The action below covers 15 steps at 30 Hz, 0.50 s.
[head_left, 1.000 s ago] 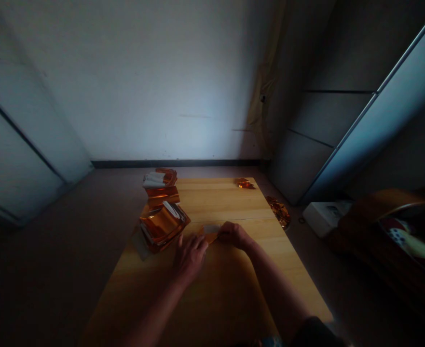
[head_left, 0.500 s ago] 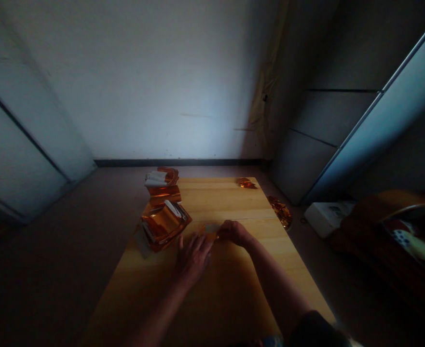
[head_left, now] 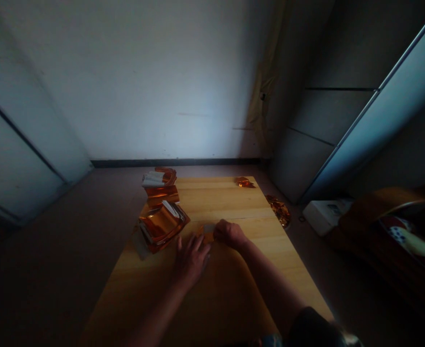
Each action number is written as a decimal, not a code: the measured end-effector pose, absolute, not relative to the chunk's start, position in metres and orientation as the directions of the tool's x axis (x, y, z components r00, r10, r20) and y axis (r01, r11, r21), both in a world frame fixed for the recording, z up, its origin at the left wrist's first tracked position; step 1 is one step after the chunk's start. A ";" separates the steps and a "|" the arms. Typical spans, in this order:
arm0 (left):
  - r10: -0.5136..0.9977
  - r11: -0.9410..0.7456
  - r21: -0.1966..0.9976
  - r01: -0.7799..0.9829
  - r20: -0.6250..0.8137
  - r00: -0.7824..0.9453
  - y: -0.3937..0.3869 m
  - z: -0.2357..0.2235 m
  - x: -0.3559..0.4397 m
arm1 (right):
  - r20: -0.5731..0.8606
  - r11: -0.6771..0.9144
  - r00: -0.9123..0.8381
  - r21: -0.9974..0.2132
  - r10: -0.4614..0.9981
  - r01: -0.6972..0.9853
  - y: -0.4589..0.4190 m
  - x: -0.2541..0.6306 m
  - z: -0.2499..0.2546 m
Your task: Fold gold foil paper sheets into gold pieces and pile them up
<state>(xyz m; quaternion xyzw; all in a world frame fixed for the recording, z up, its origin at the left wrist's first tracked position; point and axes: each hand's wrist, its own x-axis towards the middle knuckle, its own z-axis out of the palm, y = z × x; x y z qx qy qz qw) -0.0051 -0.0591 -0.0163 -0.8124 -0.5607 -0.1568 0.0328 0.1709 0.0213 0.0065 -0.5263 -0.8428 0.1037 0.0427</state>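
Observation:
A small orange foil sheet (head_left: 207, 233) lies on the wooden table (head_left: 234, 299) between my hands. My left hand (head_left: 190, 258) rests flat on the table with fingers stretched out, its fingertips on the sheet's near edge. My right hand (head_left: 228, 233) is curled closed at the sheet's right side, pinching it. Most of the sheet is hidden by my fingers. A stack of orange foil sheets (head_left: 161, 225) sits just left of my left hand.
A second pile of foil with white sheets (head_left: 158, 183) stands at the table's far left. A crumpled foil piece (head_left: 243, 182) lies at the far right corner, another crumpled foil wad (head_left: 280, 210) on the floor beside a white box (head_left: 324, 214).
My right hand has slid a little left, closer to my left hand, and the foil sheet shows less between them. My left hand's fingers have spread slightly.

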 end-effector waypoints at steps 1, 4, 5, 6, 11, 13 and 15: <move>0.902 -0.367 0.122 0.922 0.289 0.320 -0.059 -0.017 -0.005 | -0.029 0.423 -0.438 -0.212 0.898 0.881 0.021 0.171 0.005; 0.907 -0.356 0.121 0.926 0.281 0.312 -0.059 -0.017 -0.004 | -0.027 0.422 -0.437 -0.210 0.899 0.882 0.020 0.170 0.003; 0.909 -0.353 0.121 0.928 0.280 0.310 -0.060 -0.017 -0.003 | -0.031 0.425 -0.440 -0.212 0.897 0.880 0.021 0.170 0.004; 0.910 -0.350 0.121 0.929 0.278 0.307 -0.060 -0.017 -0.003 | -0.035 0.429 -0.446 -0.213 0.894 0.878 0.021 0.170 0.004; 0.922 -0.323 0.117 0.939 0.264 0.284 -0.060 -0.018 0.002 | -0.076 0.437 -0.463 -0.228 0.883 0.870 0.025 0.170 0.010; 0.925 -0.306 0.116 0.945 0.271 0.266 -0.060 -0.020 0.005 | -0.094 0.428 -0.458 -0.230 0.884 0.874 0.026 0.169 0.013; 0.929 -0.285 0.116 0.951 0.277 0.245 -0.060 -0.021 0.008 | -0.111 0.417 -0.449 -0.231 0.886 0.879 0.026 0.169 0.015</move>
